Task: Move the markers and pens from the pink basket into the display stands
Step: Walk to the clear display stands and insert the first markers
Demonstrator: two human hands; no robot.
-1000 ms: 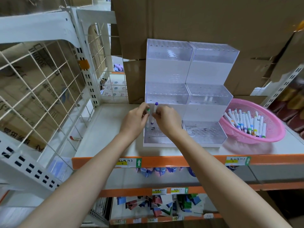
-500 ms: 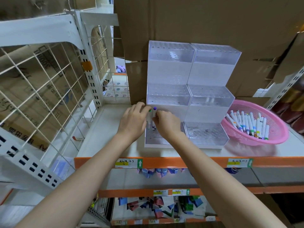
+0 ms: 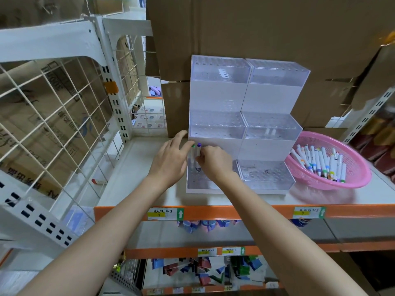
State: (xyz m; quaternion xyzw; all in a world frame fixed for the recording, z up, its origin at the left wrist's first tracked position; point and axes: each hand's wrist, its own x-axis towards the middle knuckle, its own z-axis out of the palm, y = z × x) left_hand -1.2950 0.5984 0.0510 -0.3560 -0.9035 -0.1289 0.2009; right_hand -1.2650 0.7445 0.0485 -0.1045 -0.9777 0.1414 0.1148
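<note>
Two clear tiered display stands sit side by side on the white shelf, the left stand (image 3: pixel 215 124) and the right stand (image 3: pixel 271 133). A green-capped marker (image 3: pixel 193 155) and a purple-capped marker (image 3: pixel 199 148) stand upright in the left stand's bottom tier. My right hand (image 3: pixel 213 162) pinches the purple-capped marker. My left hand (image 3: pixel 171 160) has its fingers spread and fairly straight, with fingertips touching the green cap. The pink basket (image 3: pixel 354 182) at the right holds several white markers (image 3: pixel 320 163) with coloured ends.
Cardboard boxes (image 3: pixel 235 28) rise behind the stands. A white wire-grid panel (image 3: pixel 53 116) closes the left side. The shelf has an orange front edge (image 3: pixel 235 211) with price labels. A small red-and-white item (image 3: pixel 99 181) lies on the shelf at the left.
Both markers have gone lower into the bottom tier. My left hand's fingers have uncurled and spread, while my right hand keeps its pinch.
</note>
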